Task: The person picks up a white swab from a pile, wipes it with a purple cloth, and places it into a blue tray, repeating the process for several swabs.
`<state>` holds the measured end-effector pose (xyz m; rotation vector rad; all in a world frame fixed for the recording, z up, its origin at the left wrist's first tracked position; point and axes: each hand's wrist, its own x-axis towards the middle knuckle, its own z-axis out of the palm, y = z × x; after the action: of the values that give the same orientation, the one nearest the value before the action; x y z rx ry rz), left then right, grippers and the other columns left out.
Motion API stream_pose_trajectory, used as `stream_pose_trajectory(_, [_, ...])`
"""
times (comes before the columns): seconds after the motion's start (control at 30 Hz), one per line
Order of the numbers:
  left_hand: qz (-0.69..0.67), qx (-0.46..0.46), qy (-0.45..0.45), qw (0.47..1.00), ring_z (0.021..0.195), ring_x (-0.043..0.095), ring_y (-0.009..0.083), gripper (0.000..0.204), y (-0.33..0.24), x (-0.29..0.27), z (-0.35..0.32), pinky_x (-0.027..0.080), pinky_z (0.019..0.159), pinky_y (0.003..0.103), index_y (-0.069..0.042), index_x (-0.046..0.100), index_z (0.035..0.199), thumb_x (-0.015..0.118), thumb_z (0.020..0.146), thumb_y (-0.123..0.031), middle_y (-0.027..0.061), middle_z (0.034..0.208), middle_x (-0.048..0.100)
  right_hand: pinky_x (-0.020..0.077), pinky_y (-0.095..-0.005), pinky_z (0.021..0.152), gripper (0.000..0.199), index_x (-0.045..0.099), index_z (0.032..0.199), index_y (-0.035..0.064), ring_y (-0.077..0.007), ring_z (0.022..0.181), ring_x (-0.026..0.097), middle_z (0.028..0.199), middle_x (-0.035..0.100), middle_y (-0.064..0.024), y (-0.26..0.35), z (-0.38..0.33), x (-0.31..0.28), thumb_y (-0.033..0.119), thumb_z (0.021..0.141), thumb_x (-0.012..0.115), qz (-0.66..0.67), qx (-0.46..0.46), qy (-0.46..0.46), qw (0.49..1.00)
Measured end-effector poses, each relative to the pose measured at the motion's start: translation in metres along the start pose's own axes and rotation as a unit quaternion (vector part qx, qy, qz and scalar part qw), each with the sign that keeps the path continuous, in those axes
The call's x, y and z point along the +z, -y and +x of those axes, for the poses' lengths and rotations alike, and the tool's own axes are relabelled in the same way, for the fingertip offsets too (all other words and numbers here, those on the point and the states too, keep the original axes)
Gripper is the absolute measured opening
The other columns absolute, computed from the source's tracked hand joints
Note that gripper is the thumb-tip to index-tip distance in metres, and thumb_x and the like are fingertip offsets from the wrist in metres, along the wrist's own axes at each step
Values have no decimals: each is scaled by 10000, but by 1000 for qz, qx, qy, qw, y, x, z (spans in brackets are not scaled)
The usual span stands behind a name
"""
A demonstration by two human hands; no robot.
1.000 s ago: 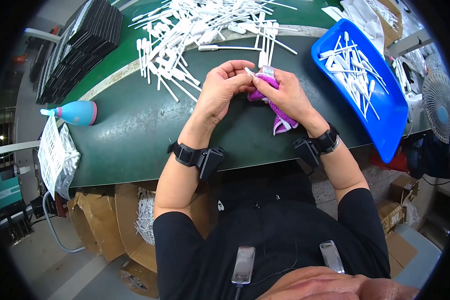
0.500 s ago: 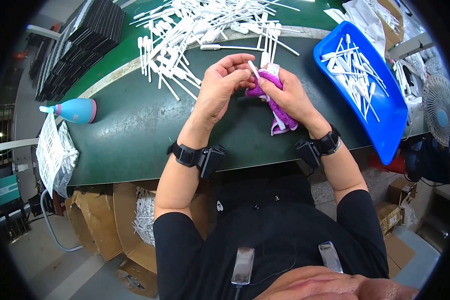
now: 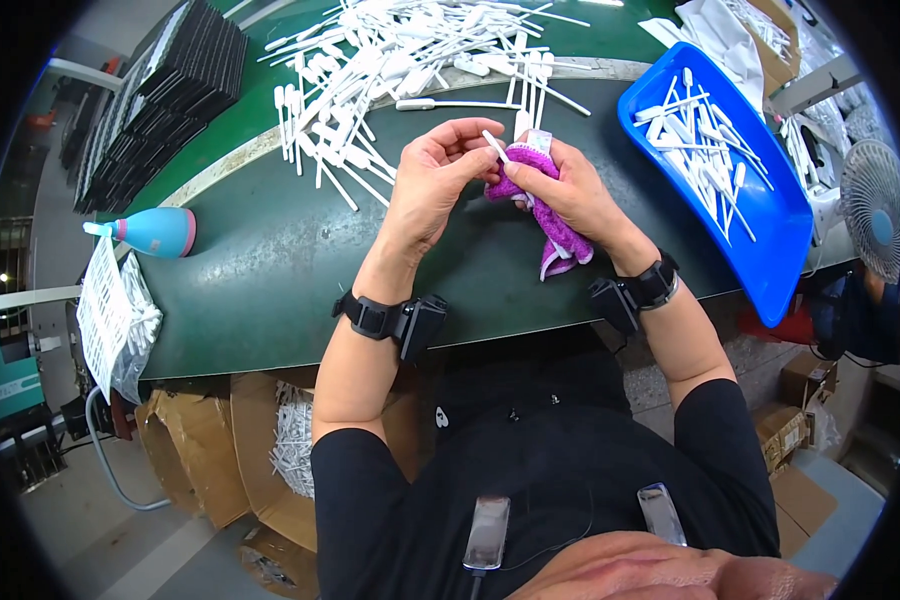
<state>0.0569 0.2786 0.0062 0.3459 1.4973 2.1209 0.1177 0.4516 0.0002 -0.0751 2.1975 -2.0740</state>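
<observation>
Between my hands a white plastic dropper (image 3: 495,147) sticks up at a slant, its lower part hidden by fingers and cloth. My left hand (image 3: 440,175) is closed, thumb and fingertips pinching at the dropper. A crumpled purple cloth (image 3: 560,235) with a pale edge and a white label is gripped in my right hand (image 3: 575,195), the thumb pressing its upper fold beside the dropper. One end of the cloth hangs toward the table's near edge. Just beyond my hands lies a big loose pile of white droppers (image 3: 400,60), each with a thick bulb and thin stem.
A blue tray (image 3: 780,260) holding several droppers stands at the right, near a small fan (image 3: 875,210). On the left are a blue squeeze bottle (image 3: 160,232), a bag of droppers (image 3: 135,325) with a printed sheet, and stacked black trays (image 3: 160,110). Cardboard boxes (image 3: 195,450) sit below the green table (image 3: 270,290).
The dropper's exposed end and the cloth have moved slightly left and down with my hands. Both grips look much the same. The whole view has shifted a little.
</observation>
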Motion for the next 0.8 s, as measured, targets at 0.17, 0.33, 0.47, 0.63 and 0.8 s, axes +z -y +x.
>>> stream_pose_trajectory(0.17, [5,-9,5,1000,719,578,81,252,4,-8,2,479,675,213,14,602,1069,614,819,-18,32,836,621,458,-201,671,273,583,1069,21,-48,773,560,883,617,-4,3,1,5,239,907,605,-49,-13,13,999])
stream_pose_trajectory(0.33, [40,15,-4,999,719,572,74,239,5,-6,4,474,670,212,9,600,1059,606,821,-19,24,822,614,469,-198,669,281,573,1087,15,-53,781,573,886,625,-19,1,4,3,224,902,609,-40,-10,11,999])
stream_pose_trajectory(0.47, [-14,14,7,1000,727,572,74,251,-3,-2,-3,476,677,215,8,604,1091,607,845,-39,23,839,622,486,-197,654,291,568,1101,9,-64,754,591,891,636,-42,7,1,4,219,903,601,157,39,28,986])
stream_pose_trajectory(0.63, [-58,1,20,998,725,568,72,258,-4,-1,-1,479,675,219,6,611,1124,611,880,-79,20,857,629,490,-180,598,294,575,1095,4,-62,686,599,900,649,-60,12,-1,-1,233,910,583,217,71,53,972])
stream_pose_trajectory(0.8, [-63,-1,29,998,712,557,66,229,-3,-1,-1,472,654,217,8,631,1095,611,892,-98,11,836,623,465,-168,543,268,599,1055,24,-40,643,588,887,657,-45,10,2,-8,253,917,572,271,118,81,952])
